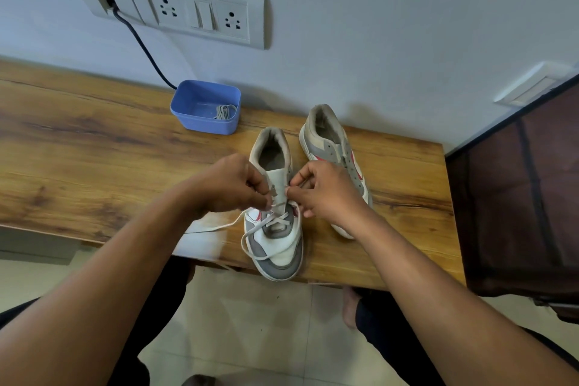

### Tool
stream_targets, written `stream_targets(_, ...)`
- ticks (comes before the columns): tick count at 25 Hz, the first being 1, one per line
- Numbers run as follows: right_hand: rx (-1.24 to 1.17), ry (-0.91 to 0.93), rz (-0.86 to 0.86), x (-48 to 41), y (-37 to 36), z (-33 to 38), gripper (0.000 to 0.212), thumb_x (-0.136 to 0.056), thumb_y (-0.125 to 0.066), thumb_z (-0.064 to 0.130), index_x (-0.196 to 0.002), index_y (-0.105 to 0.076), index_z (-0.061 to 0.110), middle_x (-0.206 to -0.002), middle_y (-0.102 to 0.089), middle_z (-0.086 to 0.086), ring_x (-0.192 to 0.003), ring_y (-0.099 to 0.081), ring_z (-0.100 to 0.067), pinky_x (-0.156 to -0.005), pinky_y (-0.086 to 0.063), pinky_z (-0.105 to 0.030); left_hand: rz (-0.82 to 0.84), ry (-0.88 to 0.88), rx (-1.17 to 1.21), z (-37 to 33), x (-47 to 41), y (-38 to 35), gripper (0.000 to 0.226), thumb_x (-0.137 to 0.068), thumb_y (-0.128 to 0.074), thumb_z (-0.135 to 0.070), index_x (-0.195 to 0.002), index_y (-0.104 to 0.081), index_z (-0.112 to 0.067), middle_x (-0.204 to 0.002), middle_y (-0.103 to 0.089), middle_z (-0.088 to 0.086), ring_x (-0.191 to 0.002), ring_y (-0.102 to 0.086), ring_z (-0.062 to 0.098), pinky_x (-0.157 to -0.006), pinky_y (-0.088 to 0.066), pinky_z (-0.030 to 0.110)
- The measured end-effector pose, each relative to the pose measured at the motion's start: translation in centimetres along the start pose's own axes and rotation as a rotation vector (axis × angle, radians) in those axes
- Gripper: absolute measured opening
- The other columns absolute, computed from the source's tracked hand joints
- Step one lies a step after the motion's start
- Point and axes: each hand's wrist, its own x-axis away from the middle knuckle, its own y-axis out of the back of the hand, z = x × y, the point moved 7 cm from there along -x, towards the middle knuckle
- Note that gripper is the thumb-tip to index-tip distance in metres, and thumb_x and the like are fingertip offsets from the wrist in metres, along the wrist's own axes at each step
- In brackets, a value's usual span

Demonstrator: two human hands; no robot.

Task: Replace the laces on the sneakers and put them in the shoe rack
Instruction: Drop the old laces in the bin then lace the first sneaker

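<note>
Two white, grey and pink sneakers stand on the wooden table (94, 147), toes towards me. The near sneaker (275, 241) carries a white lace (266, 222) crossed through its lower eyelets, with loose ends trailing left over the table and looping round the toe. My left hand (232, 185) pinches the lace at the left eyelet row. My right hand (326, 191) pinches a lace end at the right eyelet row. The second sneaker (329, 147) stands behind my right hand, unlaced as far as visible.
A blue plastic tub (205, 108) with a coiled lace (224, 111) inside stands at the back by the wall. A black cable (144, 47) runs from the wall socket panel (200, 14) behind it. A dark brown fabric rack (520, 197) stands right of the table.
</note>
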Motion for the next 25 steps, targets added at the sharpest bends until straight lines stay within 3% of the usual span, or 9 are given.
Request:
stream_targets(3,-0.060,-0.045,0.023,0.0,-0.5,-0.2,0.015,-0.090,-0.080,0.016,-0.095,-0.067,0.013,-0.073,-0.077,-0.008,-0.065,-0.077,-0.021,-0.063,-0.066,-0.039,0.096,0.074,-0.026,1.3,0.6,0.2,0.005,-0.088,-0.074,-0.005,-0.085,-0.076,-0.008,-0.064,-0.069,0.005,-0.055,-0.061,0.012,-0.050,-0.049,0.021)
stream_targets(7,-0.046,-0.019,0.009,0.0,-0.8,0.3,0.015,-0.089,-0.080,0.013,-0.094,-0.066,0.010,-0.068,-0.076,-0.007,-0.061,-0.076,-0.020,-0.059,-0.065,-0.035,0.109,0.142,0.117,1.6,0.6,-0.5,0.011,-0.094,-0.071,-0.013,-0.096,-0.074,-0.003,-0.085,-0.077,0.013,-0.072,-0.075,0.024,-0.060,-0.061,0.029)
stream_targets(10,-0.017,0.000,-0.011,0.0,-0.9,0.5,0.015,-0.087,-0.080,0.014,-0.092,-0.066,0.011,-0.066,-0.075,-0.007,-0.059,-0.075,-0.019,-0.059,-0.065,-0.036,0.054,0.109,0.163,1.1,0.4,-1.1,0.022,-0.088,-0.079,-0.020,-0.091,-0.074,0.001,-0.080,-0.077,0.014,-0.069,-0.075,0.021,-0.058,-0.058,0.026)
stream_targets(14,0.012,0.011,-0.032,0.0,-0.9,0.6,0.016,-0.087,-0.081,0.018,-0.091,-0.067,0.014,-0.066,-0.074,-0.005,-0.058,-0.074,-0.017,-0.060,-0.066,-0.039,0.040,0.127,0.089,1.7,0.5,-0.5,0.009,-0.087,-0.078,-0.003,-0.090,-0.073,0.004,-0.076,-0.076,0.014,-0.066,-0.075,0.021,-0.060,-0.060,0.027)
stream_targets(19,0.021,0.016,-0.035,-0.2,-0.8,0.5,0.016,-0.086,-0.082,0.018,-0.088,-0.067,0.014,-0.064,-0.074,-0.004,-0.058,-0.074,-0.018,-0.064,-0.066,-0.044,0.066,0.171,0.239,2.7,1.4,0.9,0.016,-0.086,-0.079,-0.007,-0.094,-0.072,0.005,-0.081,-0.076,0.020,-0.071,-0.075,0.027,-0.062,-0.062,0.031)
stream_targets(25,0.008,0.022,-0.015,-0.3,-0.9,0.2,0.018,-0.087,-0.084,0.017,-0.088,-0.067,0.011,-0.064,-0.073,-0.006,-0.058,-0.075,-0.020,-0.061,-0.066,-0.039,-0.012,0.140,0.181,2.5,1.0,1.1,0.010,-0.085,-0.077,0.000,-0.092,-0.074,0.007,-0.077,-0.076,0.019,-0.065,-0.074,0.023,-0.055,-0.060,0.026)
